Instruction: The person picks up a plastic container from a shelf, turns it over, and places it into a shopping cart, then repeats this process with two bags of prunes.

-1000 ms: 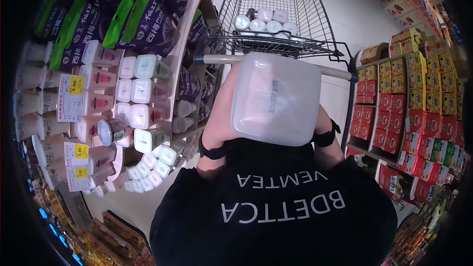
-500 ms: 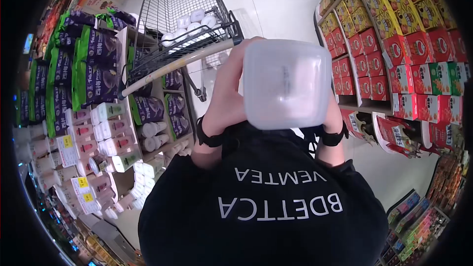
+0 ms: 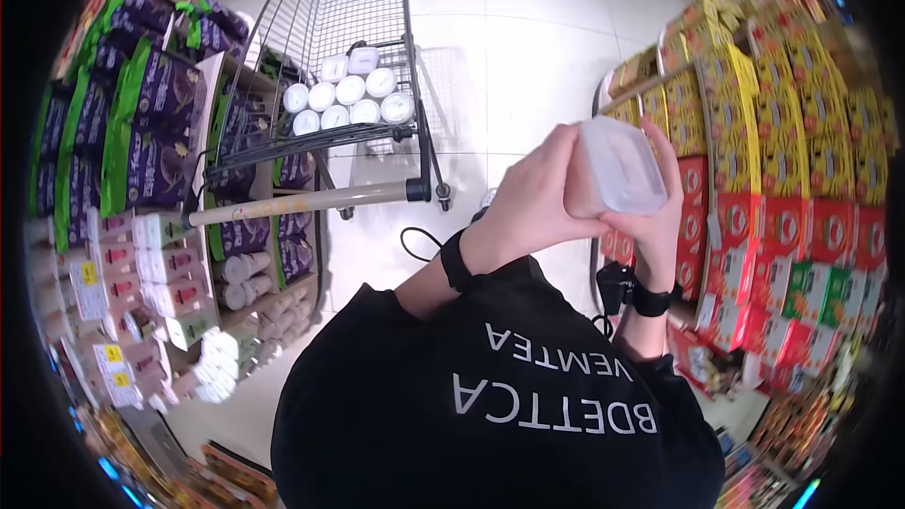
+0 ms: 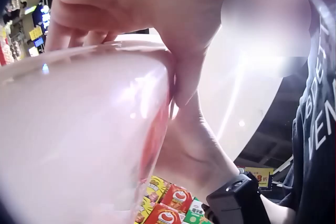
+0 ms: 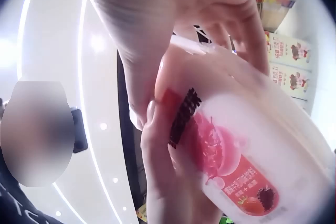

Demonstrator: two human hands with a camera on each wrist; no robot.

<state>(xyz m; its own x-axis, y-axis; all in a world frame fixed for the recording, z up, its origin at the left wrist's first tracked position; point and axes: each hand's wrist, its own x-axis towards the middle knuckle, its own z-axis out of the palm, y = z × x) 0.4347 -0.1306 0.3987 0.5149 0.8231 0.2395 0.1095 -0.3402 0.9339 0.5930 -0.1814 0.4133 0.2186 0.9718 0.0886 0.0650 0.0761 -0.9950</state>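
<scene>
A square plastic tub (image 3: pixel 624 170) with a translucent lid and pinkish contents is raised in front of the chest, tilted, in the head view. My left hand (image 3: pixel 537 193) grips it from the left, thumb along the near side. From the right, my right hand (image 3: pixel 665 212) holds it with the fingers along its far edge. In the right wrist view, a pink fruit picture and a red label show on the tub's side (image 5: pixel 236 155), and both thumbs meet near its base end. The left wrist view has the tub's pale wall (image 4: pixel 68 140) close up under the left palm.
A wire shopping cart (image 3: pixel 306 205) stands ahead to the left, with several white-lidded tubs (image 3: pixel 350 90) inside. Purple prune bags (image 3: pixel 156 123) and more tubs (image 3: pixel 174 269) fill the left shelf. Yellow boxes (image 3: pixel 782 123) and red boxes (image 3: pixel 745 217) are stacked on the right.
The tub has moved right in the head view and turned from lid-on to tilted, both hands still holding it. The cart now sits left of the hands, no longer behind the tub.
</scene>
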